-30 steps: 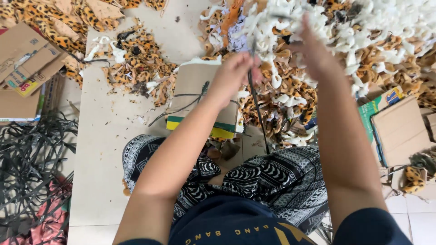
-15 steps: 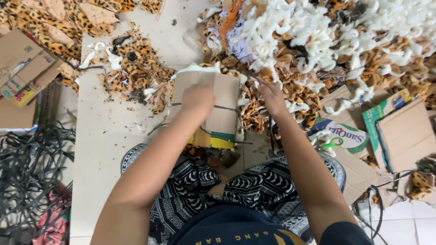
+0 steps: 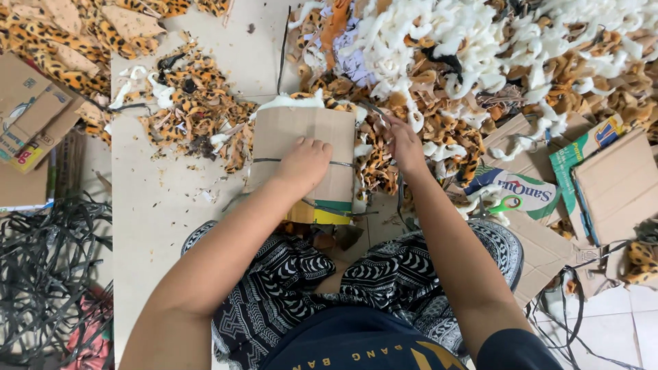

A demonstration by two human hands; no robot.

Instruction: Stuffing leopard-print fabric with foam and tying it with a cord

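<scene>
Knees (image 3: pixel 384 274) first, nearest the camera, crossed in black-and-white patterned trousers, and both bare forearms run out over them. Left hand (image 3: pixel 301 164) is down flat on the cardboard (image 3: pixel 301 137), fingers curled over and pressing, clamped on nothing, just pinning the board to the floor. That cardboard lies straight ahead of the lap, a brown sheet with a yellow and green edge (image 3: pixel 317 214) peeking out at its near end and a thin dark strap (image 3: pixel 264 160) crossing it. Right hand (image 3: pixel 404 145) sits just beside the board's right edge, fingers pinched together on a dark strap end (image 3: pixel 373 109) that runs up and left from them; how firmly it's caught, I can't tell. Out to the left, a tangle of black straps (image 3: pixel 48 274) heaps on the floor, with flattened boxes (image 3: pixel 27 123) lying above it. To the right, more flat cartons (image 3: pixel 610 185), and green-handled scissors (image 3: pixel 506 204) resting on a printed carton. Beyond the board, scraps of leopard-print fabric (image 3: pixel 192 116) scatter across the pale floor (image 3: pixel 151 226). Farther back and right, a big pile of white fluffy strips (image 3: pixel 480 34) mixes with more leopard-print cuttings, touching the board's far edge.
</scene>
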